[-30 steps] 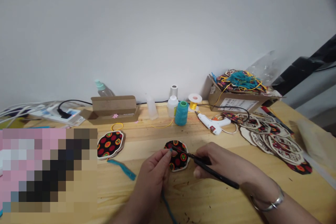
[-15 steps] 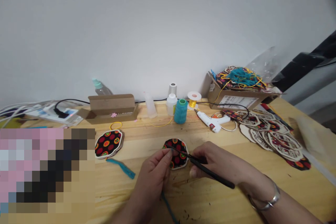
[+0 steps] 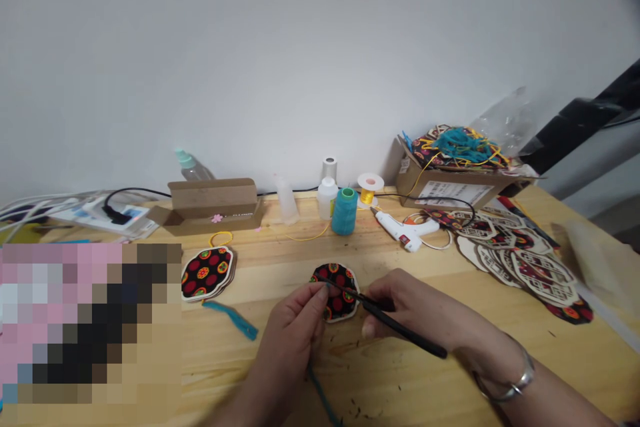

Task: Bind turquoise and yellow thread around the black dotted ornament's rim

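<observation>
My left hand (image 3: 297, 323) is closed in a pinch, with a bit of teal yarn (image 3: 323, 395) at the fingertips and its strand hanging below the hand. My right hand (image 3: 395, 303) grips a long black hand tool (image 3: 407, 333) with a slim dark pointed end. That point reaches left to the left thumb and forefinger; whether it is tweezers or scissors I cannot make out. Beneath the fingertips lies a dark scalloped patch (image 3: 345, 307) with red and orange flower print and a pale rim. The left fingers cover part of it.
A stack of similar patches (image 3: 207, 273) with a teal tassel (image 3: 233, 320) lies left. Behind stand a teal thread cone (image 3: 345, 212), a white bottle (image 3: 327, 199), a yellow thread spool (image 3: 367, 195) and a white glue gun (image 3: 405, 230). Cutout pieces (image 3: 540, 273) and a full carton (image 3: 450, 190) are right.
Almost nothing differs. Both hands, the black tool and the patch stay in place; the view has shifted very slightly.
</observation>
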The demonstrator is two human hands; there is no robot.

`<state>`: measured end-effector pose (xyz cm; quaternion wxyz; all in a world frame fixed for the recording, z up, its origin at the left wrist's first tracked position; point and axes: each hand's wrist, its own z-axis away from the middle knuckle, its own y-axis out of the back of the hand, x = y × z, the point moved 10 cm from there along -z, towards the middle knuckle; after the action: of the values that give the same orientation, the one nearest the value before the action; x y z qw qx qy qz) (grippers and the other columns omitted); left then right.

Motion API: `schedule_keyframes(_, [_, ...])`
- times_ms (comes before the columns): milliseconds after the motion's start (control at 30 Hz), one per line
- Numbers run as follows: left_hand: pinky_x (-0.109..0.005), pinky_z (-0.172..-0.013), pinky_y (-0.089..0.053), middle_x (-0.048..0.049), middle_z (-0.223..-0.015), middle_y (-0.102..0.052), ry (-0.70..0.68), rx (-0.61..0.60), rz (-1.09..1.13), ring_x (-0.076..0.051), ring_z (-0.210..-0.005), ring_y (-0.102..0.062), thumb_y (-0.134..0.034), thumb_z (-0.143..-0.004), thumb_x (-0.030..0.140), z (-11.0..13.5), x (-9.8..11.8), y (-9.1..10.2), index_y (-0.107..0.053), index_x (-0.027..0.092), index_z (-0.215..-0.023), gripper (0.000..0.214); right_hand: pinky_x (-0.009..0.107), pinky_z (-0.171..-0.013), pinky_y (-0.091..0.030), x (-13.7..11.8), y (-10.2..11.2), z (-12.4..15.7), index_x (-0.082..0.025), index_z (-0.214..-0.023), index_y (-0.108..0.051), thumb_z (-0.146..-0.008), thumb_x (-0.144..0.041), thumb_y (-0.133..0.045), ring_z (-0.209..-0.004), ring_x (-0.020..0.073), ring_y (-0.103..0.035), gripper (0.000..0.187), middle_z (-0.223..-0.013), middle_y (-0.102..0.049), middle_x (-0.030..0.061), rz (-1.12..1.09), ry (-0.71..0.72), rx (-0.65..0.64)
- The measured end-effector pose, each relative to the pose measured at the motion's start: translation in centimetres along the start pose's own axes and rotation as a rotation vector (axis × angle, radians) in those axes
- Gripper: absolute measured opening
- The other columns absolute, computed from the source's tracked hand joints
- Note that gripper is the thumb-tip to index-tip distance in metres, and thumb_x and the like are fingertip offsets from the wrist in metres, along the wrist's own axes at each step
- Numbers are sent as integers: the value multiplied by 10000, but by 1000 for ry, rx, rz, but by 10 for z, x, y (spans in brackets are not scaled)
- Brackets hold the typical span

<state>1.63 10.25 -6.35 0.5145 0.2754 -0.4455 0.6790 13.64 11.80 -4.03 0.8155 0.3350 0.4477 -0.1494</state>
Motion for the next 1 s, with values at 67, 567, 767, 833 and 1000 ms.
schedule_keyframes(67, [-182,-361,-88,119,-378,-269,-1,-6,-4,-36,-361,-153,-596,-757,374,0,0,0,-626,152,-838,239,194,-472,-242,0,0,0,-162,-637,-481,-727,-496,-574,-538,74,-263,359,-590,-315,-53,3,1,2])
schedule_keyframes(567, [-185,-357,-95,120,-379,-274,-13,-2,-26,-38,-365,-151,-597,-755,358,0,3,1,-619,136,-867,250,194,-465,-230,2,2,-2,-155,-618,-479,-704,-506,-589,-528,71,-260,377,-576,-312,-57,-2,1,17])
schedule_keyframes(767, [-189,-362,-97,121,-365,-278,-7,3,-27,-40,-360,-153,-597,-756,359,0,3,0,-608,138,-859,243,196,-468,-230,0,5,-1,-149,-604,-490,-689,-491,-602,-524,71,-251,370,-569,-306,-55,-4,-16,32])
schedule_keyframes(833, [-189,-362,-91,125,-366,-266,1,3,-20,-39,-356,-146,-595,-758,360,0,2,0,-605,143,-854,238,196,-467,-229,-1,5,-1,-148,-606,-495,-687,-487,-604,-525,72,-249,366,-568,-304,-54,-8,-20,31])
schedule_keyframes(1000, [-189,-363,-83,123,-367,-272,12,3,-4,-36,-357,-142,-603,-752,355,0,1,0,-605,144,-825,223,199,-463,-226,-2,4,0,-149,-604,-498,-693,-482,-600,-518,71,-250,360,-562,-305,-55,-18,-17,35])
